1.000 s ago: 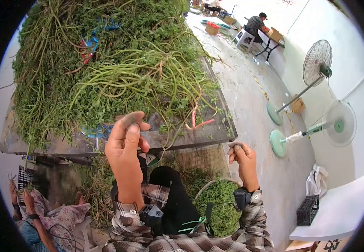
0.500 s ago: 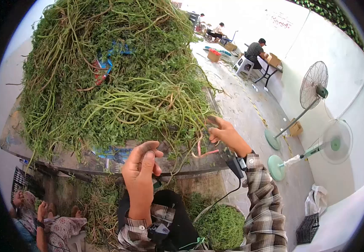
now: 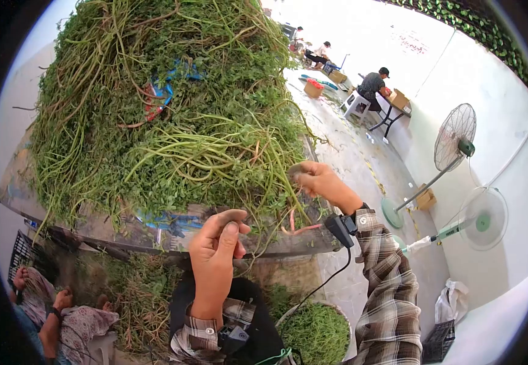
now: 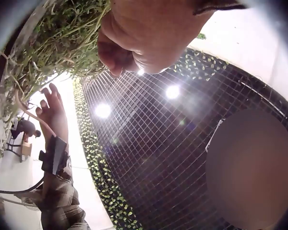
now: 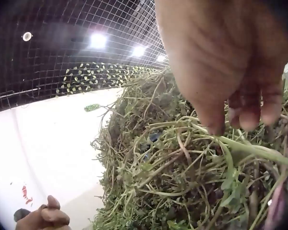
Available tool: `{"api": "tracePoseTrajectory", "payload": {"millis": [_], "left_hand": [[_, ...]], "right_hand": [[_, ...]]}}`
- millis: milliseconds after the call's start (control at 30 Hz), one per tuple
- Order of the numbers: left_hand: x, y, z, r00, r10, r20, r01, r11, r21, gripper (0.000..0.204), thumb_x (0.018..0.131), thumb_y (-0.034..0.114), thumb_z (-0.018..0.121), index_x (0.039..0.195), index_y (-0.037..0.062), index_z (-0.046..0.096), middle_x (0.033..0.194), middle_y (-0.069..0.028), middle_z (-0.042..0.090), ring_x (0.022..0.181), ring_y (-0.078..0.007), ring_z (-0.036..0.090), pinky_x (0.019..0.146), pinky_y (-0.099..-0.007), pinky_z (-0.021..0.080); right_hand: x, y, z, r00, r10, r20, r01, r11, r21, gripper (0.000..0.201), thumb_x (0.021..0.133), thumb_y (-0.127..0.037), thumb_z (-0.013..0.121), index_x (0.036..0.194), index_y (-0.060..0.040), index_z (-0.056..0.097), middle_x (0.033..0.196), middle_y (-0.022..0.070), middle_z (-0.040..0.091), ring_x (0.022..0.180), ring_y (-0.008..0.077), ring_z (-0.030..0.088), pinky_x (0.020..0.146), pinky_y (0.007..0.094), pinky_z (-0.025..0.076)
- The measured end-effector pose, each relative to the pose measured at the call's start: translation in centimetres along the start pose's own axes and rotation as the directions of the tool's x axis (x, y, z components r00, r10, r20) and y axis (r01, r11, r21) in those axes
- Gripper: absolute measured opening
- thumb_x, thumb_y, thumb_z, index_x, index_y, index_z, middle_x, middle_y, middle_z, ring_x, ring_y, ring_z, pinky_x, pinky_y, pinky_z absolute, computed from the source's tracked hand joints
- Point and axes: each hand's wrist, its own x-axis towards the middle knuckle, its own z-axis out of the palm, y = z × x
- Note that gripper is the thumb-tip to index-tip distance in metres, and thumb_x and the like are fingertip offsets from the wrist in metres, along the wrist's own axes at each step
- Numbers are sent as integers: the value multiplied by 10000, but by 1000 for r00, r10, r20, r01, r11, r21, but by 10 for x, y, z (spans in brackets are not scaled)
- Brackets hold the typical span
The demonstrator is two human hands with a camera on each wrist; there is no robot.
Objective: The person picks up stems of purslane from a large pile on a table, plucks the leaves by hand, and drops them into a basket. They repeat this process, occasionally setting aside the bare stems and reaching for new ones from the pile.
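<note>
A big heap of green leafy stems [image 3: 197, 152] covers the dark table [image 3: 264, 246] in the head view. My right hand [image 3: 321, 182] reaches over the heap's right front edge. In the right wrist view its thumb tip lies right at a thick pale green stem [image 5: 254, 151], with the other fingers hanging beside it, apart from the thumb. My left hand [image 3: 215, 249] hovers before the table's front edge, fingers loosely curled, thumb up and nothing visible in it. A pinkish stem [image 3: 303, 230] lies at the table's front right corner.
A round basket of greens [image 3: 315, 331] stands below the table, beside my legs. More stems [image 3: 145, 304] lie on the floor to the left, near a seated person [image 3: 63, 322]. Standing fans [image 3: 455, 137] are at the right; another person [image 3: 373, 85] sits farther back.
My right hand has moved forward and left from beside the table corner to the stems at the heap's edge. The left hand keeps its loose curl; the head view has shifted.
</note>
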Motion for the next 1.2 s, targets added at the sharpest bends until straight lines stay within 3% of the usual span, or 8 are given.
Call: {"api": "tracePoseTrajectory", "payload": {"millis": [100,267,400,467,633,933,1133,1200], "left_hand": [[0,0,0,1000,-14,6,14,1000,-18,213,909,173,528,1033,23,615,805,-33,608,579,-47,495,514,-193,403],[1,3,-2,1000,-18,-1,18,1000,-9,206,911,166,521,1026,25,617,807,-30,608,583,-46,492,519,-190,400],[0,3,-4,999,-38,39,39,999,-14,205,926,159,509,1051,23,599,835,-17,603,599,-31,479,530,-180,395],[-1,2,-3,998,-39,48,40,999,-18,204,927,157,508,1051,24,599,833,-17,603,600,-32,480,532,-181,396],[-1,-1,-2,998,-40,56,42,999,-34,203,927,152,504,1052,23,598,827,-16,600,601,-32,478,538,-182,395],[-1,-1,0,999,-37,34,38,998,-41,206,916,171,518,1024,26,617,804,-34,609,580,-42,495,517,-186,401],[0,-2,-3,999,-32,38,34,999,-39,206,917,169,517,1021,22,616,808,-33,610,580,-41,494,516,-186,398],[0,-3,-2,998,-41,56,45,997,-58,205,919,170,515,1020,22,615,809,-31,610,578,-40,493,515,-187,399]], "right_hand": [[6,3,6,975,-57,213,49,998,40,263,866,-120,536,1113,-45,586,733,-2,570,610,63,532,541,206,466],[15,4,10,960,28,278,-55,994,91,277,866,-135,542,1117,-25,586,740,24,581,642,79,563,593,216,503],[13,-9,-21,982,-153,-107,133,976,-172,251,825,-132,552,1023,-1,633,739,33,571,594,80,539,553,229,476],[12,-21,-43,885,-366,-289,275,910,-311,231,831,-128,549,1012,-21,644,757,36,556,565,76,511,512,229,440],[-7,-82,-96,650,-490,-581,341,871,-353,242,829,-134,543,1022,-54,665,628,1,521,503,55,456,466,217,387],[-40,-107,-65,797,-432,-422,291,887,-359,218,835,-165,554,961,-41,682,646,-21,529,491,43,442,454,195,353],[-87,-128,-34,760,-361,-541,540,814,214,227,825,-135,551,972,0,660,663,-21,513,462,21,381,414,191,286],[-97,-125,-20,916,-179,-360,222,971,83,212,834,-131,544,989,-42,656,652,-75,480,469,-1,358,416,168,246]]}}
